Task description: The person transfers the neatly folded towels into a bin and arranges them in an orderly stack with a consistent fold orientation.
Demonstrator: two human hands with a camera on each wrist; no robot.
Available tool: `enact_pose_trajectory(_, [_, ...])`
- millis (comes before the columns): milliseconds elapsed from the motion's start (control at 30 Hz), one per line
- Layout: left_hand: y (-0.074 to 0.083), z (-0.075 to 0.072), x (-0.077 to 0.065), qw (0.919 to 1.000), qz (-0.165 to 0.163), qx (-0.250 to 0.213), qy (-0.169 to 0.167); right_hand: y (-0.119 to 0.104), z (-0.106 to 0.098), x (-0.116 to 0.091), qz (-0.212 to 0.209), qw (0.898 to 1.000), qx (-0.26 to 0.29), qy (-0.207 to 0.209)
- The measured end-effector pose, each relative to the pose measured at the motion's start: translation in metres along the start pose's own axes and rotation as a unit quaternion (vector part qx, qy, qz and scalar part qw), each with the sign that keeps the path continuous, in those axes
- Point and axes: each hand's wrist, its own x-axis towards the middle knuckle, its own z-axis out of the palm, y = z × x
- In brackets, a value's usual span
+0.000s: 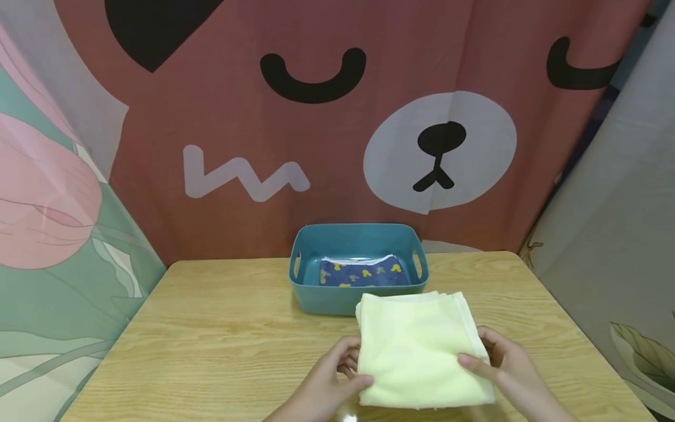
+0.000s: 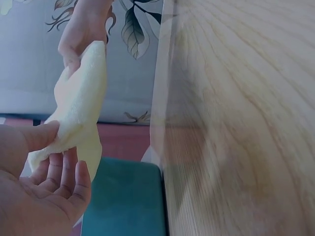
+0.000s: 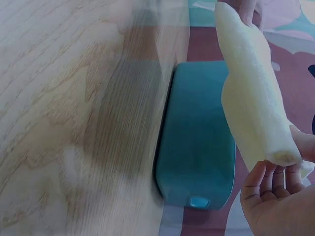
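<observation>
A folded pale yellow towel (image 1: 422,351) is held up above the table, in front of a teal basket. My left hand (image 1: 334,378) grips its left edge, thumb on the near face and fingers behind. On the opposite edge, my right hand (image 1: 508,366) pinches the towel the same way. Both wrist views show the towel raised off the wood, with the left hand (image 2: 54,177) and right hand (image 3: 280,191) at its two ends. Inside the teal basket (image 1: 316,299) lies a folded dark blue cloth (image 1: 364,273) with yellow figures; the basket's front wall hides its lower part.
The wooden table (image 1: 211,328) reaches back to a curtain (image 1: 237,117) printed with a bear face. A flowered curtain (image 1: 47,234) hangs at the left and a grey one (image 1: 622,234) at the right. The basket has a handle hole in each end.
</observation>
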Motion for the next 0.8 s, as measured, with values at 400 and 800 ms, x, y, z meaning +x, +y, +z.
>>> enact_pose_trajectory(400, [0.003,-0.015,-0.007,0.9985,0.012,0.03,0.045,-0.01,0.015,0.004,-0.035,0.999,0.017,0.003])
enact_pose_trajectory(800, [0.011,-0.028,-0.012,0.9968,0.003,0.043,0.068,-0.024,0.026,0.011,-0.01,0.998,0.051,-0.019])
